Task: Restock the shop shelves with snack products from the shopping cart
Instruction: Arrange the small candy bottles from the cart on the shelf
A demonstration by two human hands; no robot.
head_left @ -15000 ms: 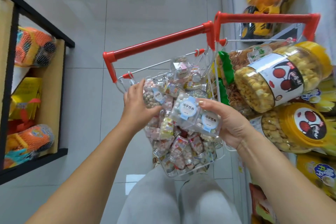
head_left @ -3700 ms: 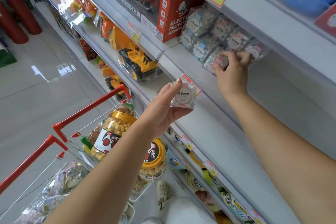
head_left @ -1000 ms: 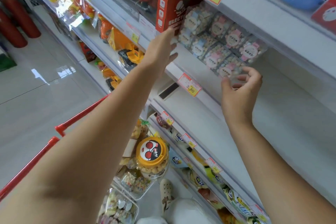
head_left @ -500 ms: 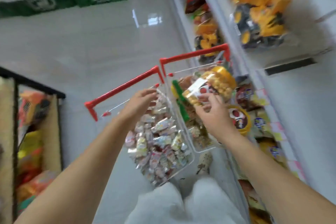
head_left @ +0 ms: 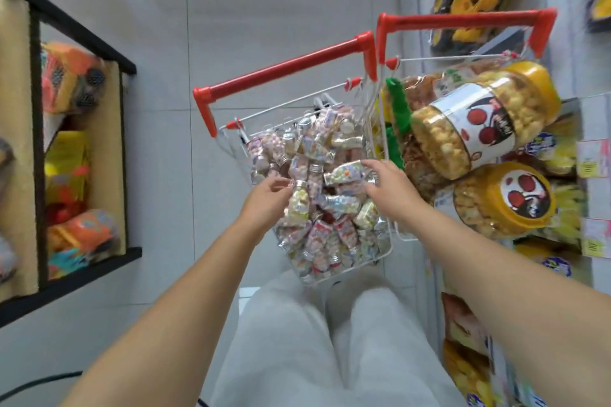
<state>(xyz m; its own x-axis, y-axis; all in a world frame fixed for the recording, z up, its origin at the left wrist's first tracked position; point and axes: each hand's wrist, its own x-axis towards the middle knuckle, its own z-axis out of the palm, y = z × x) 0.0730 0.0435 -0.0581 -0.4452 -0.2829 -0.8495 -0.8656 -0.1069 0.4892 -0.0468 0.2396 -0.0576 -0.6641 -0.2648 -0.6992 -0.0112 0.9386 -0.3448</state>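
- Red-handled cart [head_left: 284, 76] brims with small candy bottles [head_left: 317, 235]; the stock sits there, not shelved yet.
- The right grip [head_left: 388, 187] pinches one bottle [head_left: 345, 172]; the left grip [head_left: 266, 196] curls at another's cap, hold unclear.
- Risk: the loosely piled, slick bottles could slide or drop if one is tugged out.
- The jar [head_left: 476, 122] label shows red rounds, but its writing is too blurred to read, and so are the price tags [head_left: 591, 158].

Small wire cart [head_left: 284, 71] with a red handle, heaped with small bottles [head_left: 317, 149] of pastel sweets, silver-capped, lying every way. Touching its right side, a second cart [head_left: 463, 18] holds big jars [head_left: 476, 116] of yellow puffs, tipped over.
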